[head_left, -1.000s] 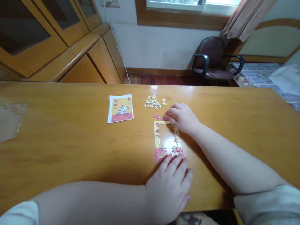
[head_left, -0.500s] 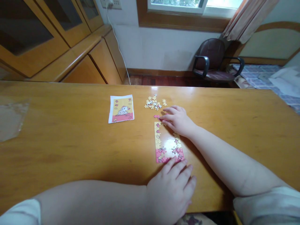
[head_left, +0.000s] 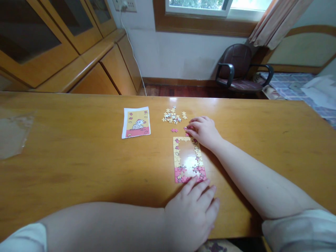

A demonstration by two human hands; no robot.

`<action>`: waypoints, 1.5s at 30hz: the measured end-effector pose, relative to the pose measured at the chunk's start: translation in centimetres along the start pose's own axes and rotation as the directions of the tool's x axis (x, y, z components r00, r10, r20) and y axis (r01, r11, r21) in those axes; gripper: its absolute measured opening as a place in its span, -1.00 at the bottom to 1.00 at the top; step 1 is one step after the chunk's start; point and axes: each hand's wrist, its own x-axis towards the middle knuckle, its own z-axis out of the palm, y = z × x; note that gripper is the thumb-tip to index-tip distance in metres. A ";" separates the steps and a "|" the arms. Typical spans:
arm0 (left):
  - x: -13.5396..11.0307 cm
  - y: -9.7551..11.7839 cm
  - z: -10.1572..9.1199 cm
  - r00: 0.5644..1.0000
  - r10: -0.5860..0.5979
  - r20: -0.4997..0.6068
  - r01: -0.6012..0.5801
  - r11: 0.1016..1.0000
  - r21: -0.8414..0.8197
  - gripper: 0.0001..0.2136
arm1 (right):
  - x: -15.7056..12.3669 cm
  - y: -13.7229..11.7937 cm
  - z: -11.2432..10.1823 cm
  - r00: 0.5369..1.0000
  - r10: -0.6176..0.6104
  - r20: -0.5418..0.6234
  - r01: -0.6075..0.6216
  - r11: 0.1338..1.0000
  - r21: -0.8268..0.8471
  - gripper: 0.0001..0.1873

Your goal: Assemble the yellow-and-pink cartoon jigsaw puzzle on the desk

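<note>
A small jigsaw frame [head_left: 187,159], yellow above and pink below with its middle unfilled, lies on the wooden table [head_left: 78,157]. My left hand [head_left: 193,213] rests flat at the frame's near edge, fingers apart, holding nothing. My right hand [head_left: 203,131] sits just beyond the frame's far right corner, its fingertips pinched on pink pieces [head_left: 187,133]. A single pink piece [head_left: 174,130] lies apart to the left. A heap of loose yellow pieces [head_left: 172,116] lies further back.
A reference picture card [head_left: 136,122] lies left of the loose pieces. A clear plastic bag [head_left: 13,134] sits at the table's left end. Beyond the table stand wooden cabinets [head_left: 65,42], a dark office chair [head_left: 237,66] and a bed [head_left: 307,87].
My right hand drew left across the frame's far edge, then back right with some pink pieces, leaving one pink piece lying alone. My left hand slid slightly toward me.
</note>
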 end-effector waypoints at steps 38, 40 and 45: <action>0.1 -0.1 -0.2 1.000 0.016 0.012 -0.015 0.999 -0.045 -0.63 | 0.6 -0.6 -1.1 0.976 0.146 0.161 -0.124 0.983 -0.138 -0.87; 0.1 -0.1 -0.3 1.000 0.017 0.016 -0.016 0.999 -0.040 -0.63 | 0.6 -0.5 -1.1 0.976 0.141 0.164 -0.121 0.984 -0.129 -0.88; 0.2 -0.1 -0.3 0.999 0.032 0.007 -0.032 0.999 -0.017 -0.63 | 0.6 -0.4 -1.1 0.976 0.133 0.172 -0.116 0.988 -0.104 -0.91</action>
